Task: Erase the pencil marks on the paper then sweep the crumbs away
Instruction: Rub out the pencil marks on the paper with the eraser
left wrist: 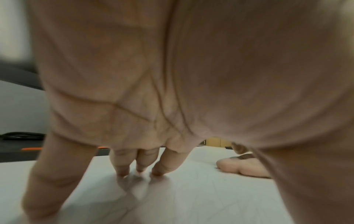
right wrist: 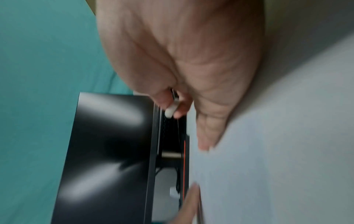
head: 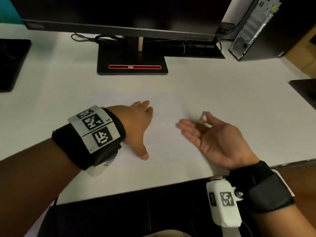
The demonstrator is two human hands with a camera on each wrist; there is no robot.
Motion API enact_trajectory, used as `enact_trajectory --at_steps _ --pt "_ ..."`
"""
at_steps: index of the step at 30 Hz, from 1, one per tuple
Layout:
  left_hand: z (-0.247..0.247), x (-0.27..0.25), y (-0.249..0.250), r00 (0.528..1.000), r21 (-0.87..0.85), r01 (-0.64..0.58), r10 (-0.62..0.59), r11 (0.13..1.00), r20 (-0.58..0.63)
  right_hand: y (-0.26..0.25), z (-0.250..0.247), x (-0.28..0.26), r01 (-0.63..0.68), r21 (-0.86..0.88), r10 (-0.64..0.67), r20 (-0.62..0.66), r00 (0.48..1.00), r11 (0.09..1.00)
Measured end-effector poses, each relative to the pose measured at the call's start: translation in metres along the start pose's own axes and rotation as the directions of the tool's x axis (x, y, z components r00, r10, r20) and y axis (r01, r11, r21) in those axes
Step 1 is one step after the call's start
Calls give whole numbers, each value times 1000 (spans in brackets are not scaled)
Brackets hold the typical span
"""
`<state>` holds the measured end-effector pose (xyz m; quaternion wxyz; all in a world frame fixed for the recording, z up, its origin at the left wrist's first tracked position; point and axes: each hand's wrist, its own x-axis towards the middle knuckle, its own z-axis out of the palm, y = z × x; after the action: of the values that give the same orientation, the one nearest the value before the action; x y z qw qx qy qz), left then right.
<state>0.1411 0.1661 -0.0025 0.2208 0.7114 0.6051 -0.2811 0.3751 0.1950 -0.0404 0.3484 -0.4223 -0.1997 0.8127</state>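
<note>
My left hand (head: 136, 127) presses flat on the paper (head: 164, 106), fingers spread, at about nine o'clock on the sheet. My right hand (head: 213, 139) pinches the little white eraser (head: 203, 116) with thumb and finger while the other fingers brush the paper at three o'clock. If I sweep too hard, the eraser could slip out or the paper could crumple.

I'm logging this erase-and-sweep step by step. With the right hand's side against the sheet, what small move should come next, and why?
Probably a short brush of the right hand sideways across the white sheet of paper. Its straight outer fingers lie edge-on at the sheet, while thumb and forefinger pinch the small white eraser clear of it. The left hand presses the paper flat. Crumbs are too small to make out.
</note>
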Motion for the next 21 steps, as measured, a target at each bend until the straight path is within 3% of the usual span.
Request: enact_trajectory --at_steps 2,4,6,8,10,11,12,14,17,19,21 --pt "-2 -2 -3 1000 17 -7 7 1000 6 -18 -1 0 219 65 -211 -112 971 974" --pt "-3 -3 -5 1000 27 -13 13 1000 0 -15 8 -10 275 109 -270 -58 961 955" --pt "-3 -3 -6 1000 19 -13 13 1000 -5 12 26 -21 141 121 -152 89 984 983" --pt "-1 -3 -6 1000 26 -19 19 999 -15 45 36 -22 -67 -54 77 220 972 996" --pt "1 -4 -6 1000 31 -21 21 999 -13 55 35 -16 -223 -193 263 210 942 955" --pt "3 -5 -6 1000 24 -15 15 1000 -7 48 32 -9 -244 -165 272 176 946 956" --pt "4 -6 -6 1000 12 -7 7 1000 0 36 28 -3 -219 -73 227 115 967 973" --pt "6 -10 -6 1000 -2 7 -7 1000 10 5 14 9 -25 105 30 -46 998 994" --pt "7 -9 -4 1000 16 20 -21 1000 12 -25 -2 9 258 133 -228 -209 951 957" --pt "7 -8 -5 999 15 38 -38 999 16 -21 6 1 248 136 -231 -132 964 959" --pt "8 -7 -5 997 -1 65 -65 998 32 0 17 -2 102 91 -104 17 994 991"
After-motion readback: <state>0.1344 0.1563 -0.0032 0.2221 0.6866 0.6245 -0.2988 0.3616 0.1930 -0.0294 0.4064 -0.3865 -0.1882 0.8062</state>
